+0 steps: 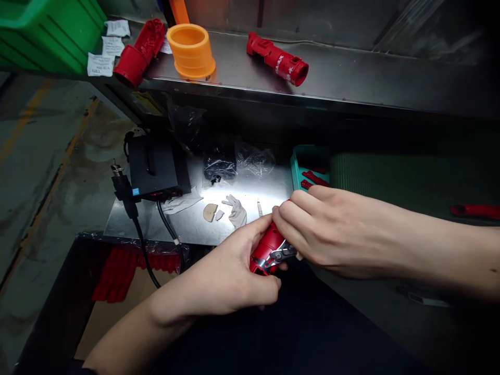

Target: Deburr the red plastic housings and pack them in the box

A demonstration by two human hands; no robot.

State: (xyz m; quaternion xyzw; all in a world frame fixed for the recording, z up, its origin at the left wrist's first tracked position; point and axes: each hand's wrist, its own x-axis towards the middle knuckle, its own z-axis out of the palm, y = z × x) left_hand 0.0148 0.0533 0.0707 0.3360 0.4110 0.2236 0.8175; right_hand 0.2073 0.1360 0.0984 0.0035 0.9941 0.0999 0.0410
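Note:
A red cylindrical part (269, 244) is tilted between my two hands, low in the middle of the view. My left hand (238, 271) wraps round it from the left, with the thumb near its lower open end. My right hand (312, 224) is closed on metal cutting pliers (283, 253), whose jaws touch the lower side of the red part. The handles are mostly hidden under my right hand, and its fingertips meet the part's upper end.
Red parts (140, 52) (279, 60) and an orange ring (191, 52) lie on the steel shelf (351, 73). Below are a black box (154, 164) with cables, a glove (235, 210), a teal bin (297, 166) and a crate of red parts (117, 273). A green bin (50, 36) stands upper left.

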